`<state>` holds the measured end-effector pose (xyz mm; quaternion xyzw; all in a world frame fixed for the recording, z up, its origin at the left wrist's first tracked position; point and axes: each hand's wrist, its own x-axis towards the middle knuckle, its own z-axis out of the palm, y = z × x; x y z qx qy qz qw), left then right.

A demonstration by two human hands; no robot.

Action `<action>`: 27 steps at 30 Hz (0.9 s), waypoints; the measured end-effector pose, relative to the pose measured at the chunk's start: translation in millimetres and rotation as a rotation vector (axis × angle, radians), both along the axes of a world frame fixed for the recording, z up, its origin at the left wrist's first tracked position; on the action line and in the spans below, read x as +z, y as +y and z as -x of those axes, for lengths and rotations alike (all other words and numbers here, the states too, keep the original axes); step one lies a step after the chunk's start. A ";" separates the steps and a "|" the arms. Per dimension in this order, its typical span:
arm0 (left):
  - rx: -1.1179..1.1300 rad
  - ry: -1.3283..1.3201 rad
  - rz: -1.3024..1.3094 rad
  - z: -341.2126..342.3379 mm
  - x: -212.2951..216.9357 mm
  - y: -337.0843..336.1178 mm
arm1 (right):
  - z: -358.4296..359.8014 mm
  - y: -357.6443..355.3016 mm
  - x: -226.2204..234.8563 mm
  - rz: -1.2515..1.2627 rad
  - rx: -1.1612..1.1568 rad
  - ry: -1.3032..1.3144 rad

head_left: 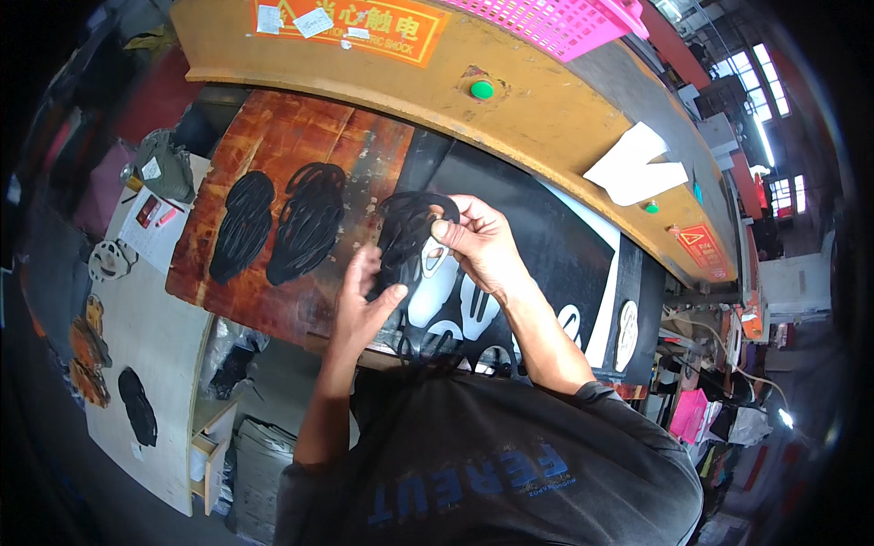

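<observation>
My right hand pinches the upper end of a bundle of thin black cut pieces, shaped somewhat like shoe uppers, with the thumb on top. To its left, my left hand is open, thumb and fingers apart beside the bundle's edge; it is slightly blurred. Whether it touches the pieces I cannot tell. Two piles of similar black pieces, a left pile and a right pile, lie on the stained reddish-brown board. Under my hands, white shapes show through openings in black sheet material.
A yellow machine beam with a green button spans the far side, bearing a pink basket and white paper. A side table at left holds papers, orange-brown templates and a black piece. An oval die-like piece lies right.
</observation>
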<state>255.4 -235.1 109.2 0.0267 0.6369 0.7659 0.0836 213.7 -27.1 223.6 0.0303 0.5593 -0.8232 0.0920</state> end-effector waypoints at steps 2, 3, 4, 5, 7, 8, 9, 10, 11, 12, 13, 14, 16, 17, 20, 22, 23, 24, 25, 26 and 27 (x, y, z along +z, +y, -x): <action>-0.163 -0.123 -0.297 -0.7 -12.6 4.5 | 1.3 -1.0 -0.9 0.087 0.014 -0.016; -0.186 -0.160 -0.118 -1.1 -16.0 0.8 | 2.2 -1.0 -0.4 0.077 0.010 -0.008; -0.189 -0.237 -0.010 -2.3 -16.8 0.3 | 4.7 -2.1 -0.6 0.076 0.009 -0.013; -0.192 -0.259 -0.096 -3.7 -15.5 -3.6 | 8.0 -2.9 0.0 0.022 0.000 -0.020; -0.134 -0.366 -0.386 -8.1 -6.6 -13.7 | 21.0 -6.3 0.5 -0.073 -0.002 -0.019; -0.079 -0.416 -0.405 -9.2 -0.5 -21.7 | 30.8 -8.6 0.8 -0.101 -0.022 -0.043; -0.034 -0.415 -0.373 -6.6 5.5 -30.9 | 42.4 -13.7 -0.9 -0.180 -0.036 -0.062; -0.003 -0.416 -0.364 -1.9 10.8 -40.8 | 54.9 -19.9 -3.2 -0.186 -0.007 -0.045; 0.011 -0.412 -0.361 5.0 14.8 -50.7 | 66.8 -27.0 -6.6 -0.167 0.009 -0.044; 0.076 -0.381 -0.378 11.2 17.4 -57.9 | 79.0 -35.2 -11.1 -0.121 0.037 -0.029; 0.097 -0.395 -0.319 18.8 18.0 -68.3 | 92.4 -41.5 -15.1 -0.040 0.120 -0.001; 0.101 -0.331 -0.314 26.7 16.5 -79.5 | 107.0 -54.6 -24.6 -0.014 0.088 -0.004; 0.168 -0.353 -0.165 40.3 7.1 -96.5 | 135.5 -74.9 -46.0 -0.160 0.077 -0.052; 0.193 -0.370 0.033 48.0 -0.6 -102.7 | 147.4 -84.9 -60.2 -0.353 0.079 -0.138; 0.366 -0.061 0.878 47.8 -25.8 -108.5 | 176.1 -97.0 -101.3 -1.192 0.235 -0.068; 0.362 -0.151 1.132 41.7 -39.9 -109.4 | 194.7 -98.3 -120.2 -1.257 0.266 -0.006; 0.378 -0.151 1.131 38.9 -45.9 -106.8 | 205.8 -101.6 -127.1 -1.292 0.289 0.113; 0.393 -0.188 1.158 37.0 -50.7 -104.8 | 214.9 -105.1 -132.4 -1.338 0.306 0.195; 0.413 -0.174 1.150 37.1 -54.5 -103.4 | 223.0 -109.1 -136.0 -1.401 0.334 0.248; 0.440 -0.169 1.151 38.1 -57.2 -102.6 | 230.9 -113.8 -138.3 -1.383 0.428 0.201; 0.445 -0.174 1.154 39.4 -58.9 -102.4 | 236.5 -117.9 -139.5 -1.382 0.536 0.123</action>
